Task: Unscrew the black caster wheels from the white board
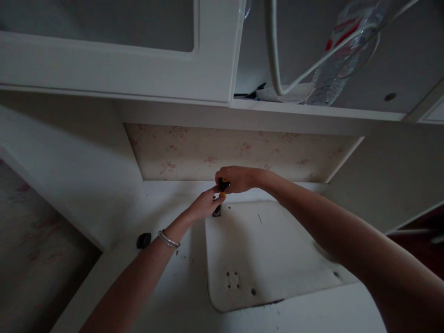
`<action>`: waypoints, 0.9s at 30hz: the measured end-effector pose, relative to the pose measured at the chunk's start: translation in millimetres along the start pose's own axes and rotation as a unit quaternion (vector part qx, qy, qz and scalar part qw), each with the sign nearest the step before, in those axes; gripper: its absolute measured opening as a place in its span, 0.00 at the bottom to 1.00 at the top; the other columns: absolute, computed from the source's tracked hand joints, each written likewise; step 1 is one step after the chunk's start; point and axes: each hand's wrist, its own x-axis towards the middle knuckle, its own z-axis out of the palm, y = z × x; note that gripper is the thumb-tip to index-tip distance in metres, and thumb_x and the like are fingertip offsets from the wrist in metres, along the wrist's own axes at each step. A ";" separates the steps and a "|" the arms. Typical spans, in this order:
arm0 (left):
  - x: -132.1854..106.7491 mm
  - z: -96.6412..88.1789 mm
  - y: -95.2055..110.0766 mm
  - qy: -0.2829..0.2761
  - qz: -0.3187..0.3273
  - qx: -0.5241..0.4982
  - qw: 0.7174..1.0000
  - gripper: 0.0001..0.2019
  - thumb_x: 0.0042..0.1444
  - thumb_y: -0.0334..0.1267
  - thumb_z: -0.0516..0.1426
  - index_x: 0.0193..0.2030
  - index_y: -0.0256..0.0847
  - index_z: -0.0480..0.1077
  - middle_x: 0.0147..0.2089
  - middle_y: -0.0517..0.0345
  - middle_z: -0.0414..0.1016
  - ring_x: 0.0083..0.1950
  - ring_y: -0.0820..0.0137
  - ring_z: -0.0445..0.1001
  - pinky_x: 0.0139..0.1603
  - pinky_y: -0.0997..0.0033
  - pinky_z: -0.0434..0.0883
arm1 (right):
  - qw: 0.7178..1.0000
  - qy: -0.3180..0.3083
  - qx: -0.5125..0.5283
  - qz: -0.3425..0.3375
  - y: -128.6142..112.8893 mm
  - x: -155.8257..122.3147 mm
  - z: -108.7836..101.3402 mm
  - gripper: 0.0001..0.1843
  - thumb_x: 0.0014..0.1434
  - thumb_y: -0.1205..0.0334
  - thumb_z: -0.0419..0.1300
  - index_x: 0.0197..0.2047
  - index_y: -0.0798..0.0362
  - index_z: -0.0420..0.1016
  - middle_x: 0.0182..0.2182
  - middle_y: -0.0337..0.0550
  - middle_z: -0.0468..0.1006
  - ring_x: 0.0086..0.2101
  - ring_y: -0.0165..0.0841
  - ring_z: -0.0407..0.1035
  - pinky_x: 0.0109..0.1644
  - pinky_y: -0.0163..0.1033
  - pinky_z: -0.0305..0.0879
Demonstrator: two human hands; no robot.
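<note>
My right hand (239, 179) is wrapped round the black and yellow handle of what looks like a screwdriver (224, 184), held upright. Just below, my left hand (205, 203), with a silver bangle on its wrist, pinches the tool's lower yellow part between thumb and fingers. Under the fingers a small dark metal bracket (217, 212) sits at the far left corner of a white panel (277, 249). Whether the tool's tip touches the bracket is hidden by my left hand. The panel lies flat, with holes and a small group of screw holes near its front left corner.
A small black object (143, 240) lies left of the panel on the white surface. Overhead, a white cabinet (215, 78) juts out, with a clear plastic bottle (343, 60) and a hanging white cable (274, 51) at its open shelf. Flowered wallpaper (211, 148) shows behind.
</note>
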 end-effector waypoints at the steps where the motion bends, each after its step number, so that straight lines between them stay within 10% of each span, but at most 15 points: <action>1: 6.7 1.5 -0.6 -0.001 0.001 0.004 1.000 0.12 0.60 0.38 0.57 0.48 0.38 0.74 0.46 0.48 0.81 0.44 0.63 0.78 0.45 0.67 0.72 | 1.000 0.008 -0.001 0.016 -0.2 -0.1 0.7 0.11 0.62 0.59 0.57 0.46 0.52 0.76 0.44 0.47 0.80 0.41 0.34 0.72 0.41 0.34 0.62; 6: 13.3 10.4 -1.0 0.048 -0.013 0.011 0.999 0.09 0.55 0.36 0.61 0.43 0.38 0.73 0.44 0.50 0.81 0.43 0.62 0.79 0.44 0.68 0.72 | 0.984 0.085 -0.029 0.153 2.4 -0.6 5.0 0.32 0.69 0.44 0.41 0.53 0.61 0.74 0.44 0.64 0.79 0.46 0.48 0.73 0.43 0.45 0.63; 16: 14.1 4.8 -2.5 -0.010 -0.003 -0.017 1.000 0.06 0.56 0.35 0.60 0.38 0.37 0.75 0.40 0.53 0.81 0.39 0.66 0.77 0.40 0.71 0.71 | 0.997 -0.003 0.007 0.081 3.3 -8.7 -11.1 0.21 0.60 0.60 0.56 0.56 0.48 0.74 0.46 0.46 0.81 0.42 0.36 0.75 0.39 0.36 0.63; 23: 20.8 12.3 -4.5 0.043 -0.027 -0.002 0.999 0.11 0.46 0.38 0.67 0.34 0.37 0.74 0.34 0.56 0.79 0.33 0.67 0.75 0.34 0.72 0.68 | 0.979 0.022 -0.025 0.201 -1.6 -4.2 0.0 0.33 0.64 0.42 0.48 0.55 0.61 0.73 0.46 0.68 0.78 0.46 0.55 0.73 0.42 0.50 0.65; 27: 20.0 6.4 1.9 -0.009 -0.003 -0.017 1.000 0.05 0.53 0.35 0.61 0.36 0.37 0.75 0.37 0.54 0.80 0.36 0.68 0.76 0.37 0.72 0.69 | 0.990 -0.017 -0.002 0.142 3.5 -8.7 -2.9 0.22 0.62 0.55 0.56 0.57 0.52 0.72 0.43 0.54 0.81 0.41 0.43 0.75 0.40 0.41 0.65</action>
